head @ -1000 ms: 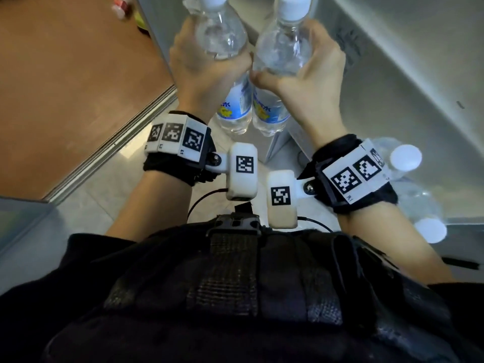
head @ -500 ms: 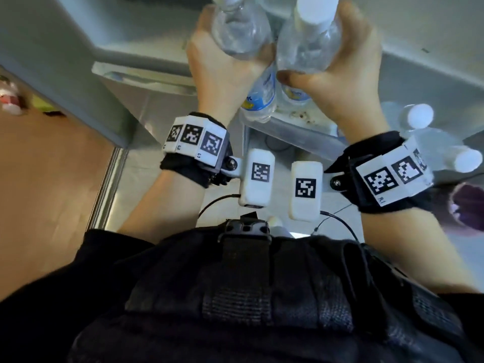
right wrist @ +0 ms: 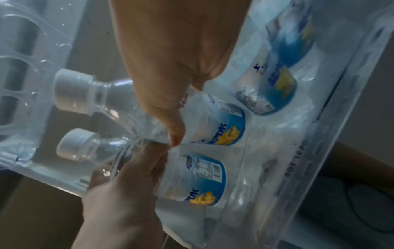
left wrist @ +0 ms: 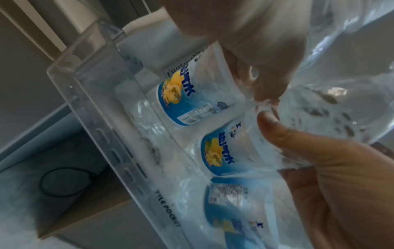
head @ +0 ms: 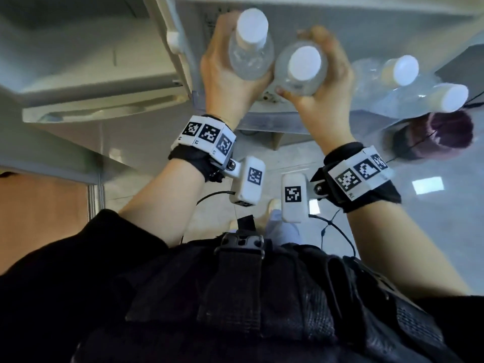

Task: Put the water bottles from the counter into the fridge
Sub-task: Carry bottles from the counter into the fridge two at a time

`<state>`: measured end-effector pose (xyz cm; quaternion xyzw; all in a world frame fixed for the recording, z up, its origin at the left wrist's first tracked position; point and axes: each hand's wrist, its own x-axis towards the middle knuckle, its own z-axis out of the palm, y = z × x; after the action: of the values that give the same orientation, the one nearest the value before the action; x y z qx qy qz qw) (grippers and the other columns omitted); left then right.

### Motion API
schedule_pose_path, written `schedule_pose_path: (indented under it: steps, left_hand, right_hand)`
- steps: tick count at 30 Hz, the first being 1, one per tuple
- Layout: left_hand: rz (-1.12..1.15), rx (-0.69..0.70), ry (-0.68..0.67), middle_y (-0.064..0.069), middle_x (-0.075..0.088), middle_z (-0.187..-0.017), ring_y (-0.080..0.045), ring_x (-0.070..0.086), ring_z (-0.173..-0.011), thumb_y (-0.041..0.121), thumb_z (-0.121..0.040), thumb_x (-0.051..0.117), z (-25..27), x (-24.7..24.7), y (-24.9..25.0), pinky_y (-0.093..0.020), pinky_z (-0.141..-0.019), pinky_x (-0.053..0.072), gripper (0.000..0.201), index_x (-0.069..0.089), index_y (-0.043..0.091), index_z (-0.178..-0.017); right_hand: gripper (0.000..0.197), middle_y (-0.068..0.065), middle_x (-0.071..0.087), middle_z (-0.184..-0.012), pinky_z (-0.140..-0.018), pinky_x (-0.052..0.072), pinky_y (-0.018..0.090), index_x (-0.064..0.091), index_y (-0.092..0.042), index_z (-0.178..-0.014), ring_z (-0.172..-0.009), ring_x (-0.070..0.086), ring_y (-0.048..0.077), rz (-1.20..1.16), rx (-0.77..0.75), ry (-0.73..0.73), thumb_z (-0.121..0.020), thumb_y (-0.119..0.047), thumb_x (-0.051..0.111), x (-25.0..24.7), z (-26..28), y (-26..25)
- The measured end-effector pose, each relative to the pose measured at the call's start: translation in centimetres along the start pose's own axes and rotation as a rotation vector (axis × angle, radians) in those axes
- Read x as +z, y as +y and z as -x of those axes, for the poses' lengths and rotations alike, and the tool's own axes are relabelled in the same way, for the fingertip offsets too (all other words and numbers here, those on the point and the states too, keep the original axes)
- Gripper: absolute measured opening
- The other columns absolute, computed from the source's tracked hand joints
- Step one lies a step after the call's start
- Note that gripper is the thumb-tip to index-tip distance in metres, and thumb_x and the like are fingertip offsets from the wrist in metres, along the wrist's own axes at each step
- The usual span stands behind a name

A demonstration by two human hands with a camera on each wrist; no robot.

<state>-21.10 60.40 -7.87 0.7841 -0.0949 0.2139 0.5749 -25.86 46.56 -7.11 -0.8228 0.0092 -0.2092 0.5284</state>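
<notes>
Two clear water bottles with white caps and blue labels stand side by side, their lower parts inside the fridge door's clear pocket (left wrist: pixel 89 94). My left hand (head: pixel 222 61) grips the left bottle (head: pixel 250 48) round its shoulder. Beside it, my right hand (head: pixel 332 79) grips the right bottle (head: pixel 301 72) the same way. In the left wrist view the left-hand bottle (left wrist: pixel 192 94) sits above the right-hand bottle (left wrist: pixel 224 151). The right wrist view shows the right-hand bottle (right wrist: pixel 221 128) and the left-hand bottle (right wrist: pixel 202 178) touching, thumbs meeting between them.
Two more capped bottles (head: pixel 400 69) (head: pixel 450 98) stand in the same pocket to the right. A purple fuzzy object (head: pixel 432 137) lies below the pocket. White fridge shelving (head: pixel 104 74) is at left, wooden floor (head: pixel 39 210) beyond it.
Both hands have carried the bottles from in front of the door down into its pocket, next to the two bottles at the right. Each hand still grips its bottle.
</notes>
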Motion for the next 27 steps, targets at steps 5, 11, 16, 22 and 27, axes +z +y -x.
schedule_pose_path:
  steps: [5, 11, 16, 22, 27]
  left_hand:
    - [-0.049, 0.122, 0.021, -0.005, 0.062, -0.101, -0.006, 0.055, -0.091, 0.021, -0.064, 0.085, 0.1, 1.1, -0.8, 0.002, -0.085, 0.039, 0.063, 0.038, 0.022, -0.106]
    - [-0.083, -0.005, -0.069, -0.012, 0.064, -0.106, -0.021, 0.061, -0.097, 0.023, -0.065, 0.084, 2.3, 1.2, -1.4, -0.021, -0.084, 0.05, 0.057, 0.053, 0.004, -0.109]
    - [-0.115, 0.001, -0.256, -0.007, 0.052, -0.132, -0.012, 0.048, -0.122, 0.023, -0.063, 0.086, 3.8, 0.2, -2.3, 0.004, -0.094, 0.031, 0.07, 0.044, 0.018, -0.119]
    - [-0.151, 0.067, -0.363, -0.011, 0.054, -0.131, -0.029, 0.034, -0.137, 0.029, -0.067, 0.085, 4.9, -0.5, -1.8, -0.002, -0.108, 0.016, 0.066, 0.051, 0.004, -0.118]
    - [-0.17, 0.108, -0.352, -0.012, 0.054, -0.128, -0.028, 0.04, -0.134, 0.029, -0.066, 0.08, 4.6, -1.6, 0.2, -0.011, -0.111, 0.024, 0.064, 0.053, 0.002, -0.117]
  right_hand:
    - [0.073, 0.019, 0.058, -0.126, -0.102, 0.043, 0.023, 0.049, 0.006, -0.12, -0.118, 0.056, 0.027, -0.023, 0.038, 0.091, -0.066, -0.026, 0.084, 0.4, 1.0, 0.9]
    - [0.06, 0.006, 0.06, -0.124, -0.099, 0.047, 0.025, 0.053, 0.0, -0.118, -0.114, 0.057, 0.016, 0.078, 0.076, 0.14, -0.068, -0.015, 0.083, 0.4, 2.2, 2.3]
    - [0.066, -0.001, 0.056, -0.117, -0.092, 0.041, 0.007, 0.051, -0.001, -0.118, -0.106, 0.053, 0.007, 0.124, 0.078, 0.134, -0.061, -0.012, 0.085, 0.4, 2.2, 2.6]
    - [0.069, 0.014, 0.054, -0.126, -0.099, 0.043, 0.025, 0.045, 0.0, -0.124, -0.115, 0.053, 0.024, 0.18, 0.086, 0.054, -0.063, -0.005, 0.077, -0.2, 2.9, 2.4]
    - [0.064, 0.008, 0.058, -0.121, -0.094, 0.051, 0.043, 0.049, -0.005, -0.121, -0.112, 0.056, 0.022, 0.167, 0.053, 0.056, -0.067, -0.021, 0.08, -1.2, 3.8, 1.3]
